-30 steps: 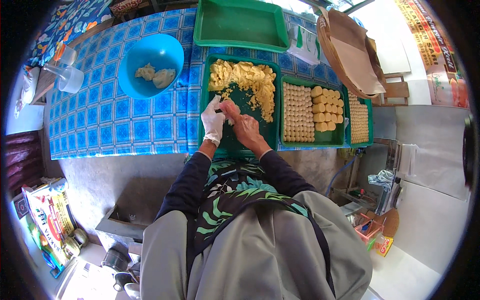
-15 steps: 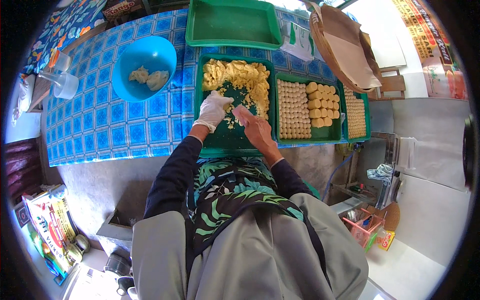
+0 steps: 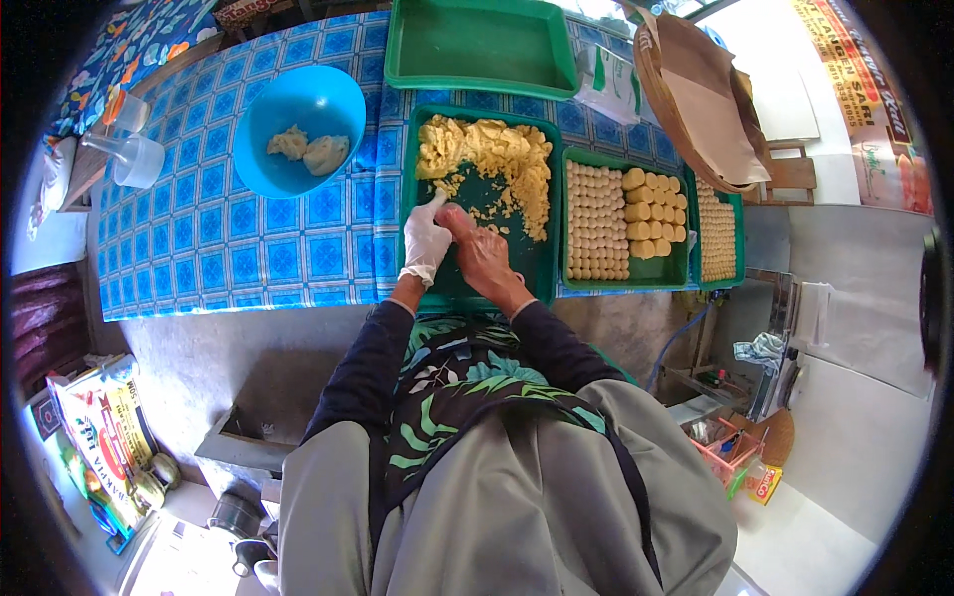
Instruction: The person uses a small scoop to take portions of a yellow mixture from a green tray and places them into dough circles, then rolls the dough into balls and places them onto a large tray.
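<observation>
A green tray (image 3: pixel 409 169) in front of me holds crumbly yellow filling (image 3: pixel 497 149), heaped along its far and right sides with loose crumbs in the middle. Over the tray's near left part, my left hand (image 3: pixel 425 246) wears a white glove; its fingers are closed and come up against the right hand, with what they pinch hidden. My bare right hand (image 3: pixel 489 266) is closed around a flat pinkish piece (image 3: pixel 457 221), which looks like a small scraper. The two hands meet at this piece, just short of the yellow heap.
A blue bowl (image 3: pixel 260 164) with lumps of white dough stands left on the blue checked cloth (image 3: pixel 209 238). Rightward, one green tray (image 3: pixel 656 270) holds small pale balls and larger yellow rounds; another tray (image 3: pixel 717 276) holds balls. Beyond are a green tray (image 3: pixel 477 50) and a woven basket (image 3: pixel 696 99).
Both hands have drawn together and toward me, away from the yellow heap. The pinkish piece has moved left, up against the gloved hand. The whole view has shifted slightly.
</observation>
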A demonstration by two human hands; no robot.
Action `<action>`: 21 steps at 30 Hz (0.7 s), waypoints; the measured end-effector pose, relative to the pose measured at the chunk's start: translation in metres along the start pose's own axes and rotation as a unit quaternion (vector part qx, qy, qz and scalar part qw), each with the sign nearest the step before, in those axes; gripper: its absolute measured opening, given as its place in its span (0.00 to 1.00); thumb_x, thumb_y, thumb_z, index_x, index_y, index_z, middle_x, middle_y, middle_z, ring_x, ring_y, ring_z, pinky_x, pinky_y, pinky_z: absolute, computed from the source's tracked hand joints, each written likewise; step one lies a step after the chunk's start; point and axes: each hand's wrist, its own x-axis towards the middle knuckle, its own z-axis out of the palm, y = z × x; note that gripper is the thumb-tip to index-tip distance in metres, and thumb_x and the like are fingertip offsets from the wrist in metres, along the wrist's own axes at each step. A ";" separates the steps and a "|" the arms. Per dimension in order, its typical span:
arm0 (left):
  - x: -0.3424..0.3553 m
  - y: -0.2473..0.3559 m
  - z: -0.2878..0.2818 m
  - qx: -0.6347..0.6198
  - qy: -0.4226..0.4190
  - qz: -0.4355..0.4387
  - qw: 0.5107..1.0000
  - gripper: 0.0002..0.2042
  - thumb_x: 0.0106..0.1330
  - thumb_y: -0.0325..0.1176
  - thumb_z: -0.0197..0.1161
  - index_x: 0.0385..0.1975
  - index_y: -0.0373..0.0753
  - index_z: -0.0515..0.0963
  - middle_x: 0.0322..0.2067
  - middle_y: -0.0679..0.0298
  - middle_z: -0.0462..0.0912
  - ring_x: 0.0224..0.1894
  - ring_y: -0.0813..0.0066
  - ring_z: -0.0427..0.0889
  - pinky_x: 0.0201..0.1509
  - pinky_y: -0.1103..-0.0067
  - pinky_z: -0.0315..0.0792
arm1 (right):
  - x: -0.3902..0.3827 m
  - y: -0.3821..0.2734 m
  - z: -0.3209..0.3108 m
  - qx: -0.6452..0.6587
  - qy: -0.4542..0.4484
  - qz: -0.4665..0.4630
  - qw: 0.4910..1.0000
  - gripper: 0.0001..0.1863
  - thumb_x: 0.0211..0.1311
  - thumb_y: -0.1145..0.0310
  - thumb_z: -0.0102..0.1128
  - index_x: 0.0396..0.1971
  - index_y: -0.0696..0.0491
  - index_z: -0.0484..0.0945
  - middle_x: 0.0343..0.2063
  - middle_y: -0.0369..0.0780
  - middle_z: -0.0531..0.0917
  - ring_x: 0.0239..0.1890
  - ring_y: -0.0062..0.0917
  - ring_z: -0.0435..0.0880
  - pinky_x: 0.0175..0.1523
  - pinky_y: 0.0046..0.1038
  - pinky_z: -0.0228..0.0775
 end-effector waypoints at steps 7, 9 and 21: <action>0.008 0.006 -0.007 0.102 -0.061 0.017 0.993 0.21 0.48 0.26 0.63 0.46 0.37 0.82 0.43 0.48 0.82 0.49 0.53 0.79 0.55 0.70 0.72 | -0.027 0.028 0.001 -0.057 -0.043 0.053 0.996 0.35 0.56 0.78 0.47 0.64 0.31 0.67 0.30 0.52 0.82 0.32 0.49 0.82 0.37 0.47 0.73; 0.008 0.001 -0.007 0.121 -0.078 0.007 0.990 0.21 0.47 0.29 0.67 0.46 0.38 0.82 0.44 0.49 0.82 0.49 0.54 0.79 0.55 0.70 0.72 | -0.033 0.030 -0.001 -0.050 -0.056 0.069 0.995 0.36 0.56 0.78 0.47 0.64 0.30 0.66 0.30 0.52 0.82 0.32 0.49 0.82 0.38 0.46 0.73; 0.027 0.005 -0.012 0.202 -0.151 0.212 0.944 0.22 0.46 0.27 0.68 0.46 0.47 0.81 0.40 0.50 0.75 0.43 0.50 0.78 0.47 0.66 0.73 | -0.048 0.067 0.004 -0.119 -0.060 0.092 0.987 0.34 0.52 0.78 0.52 0.59 0.33 0.73 0.29 0.47 0.81 0.35 0.45 0.81 0.39 0.42 0.73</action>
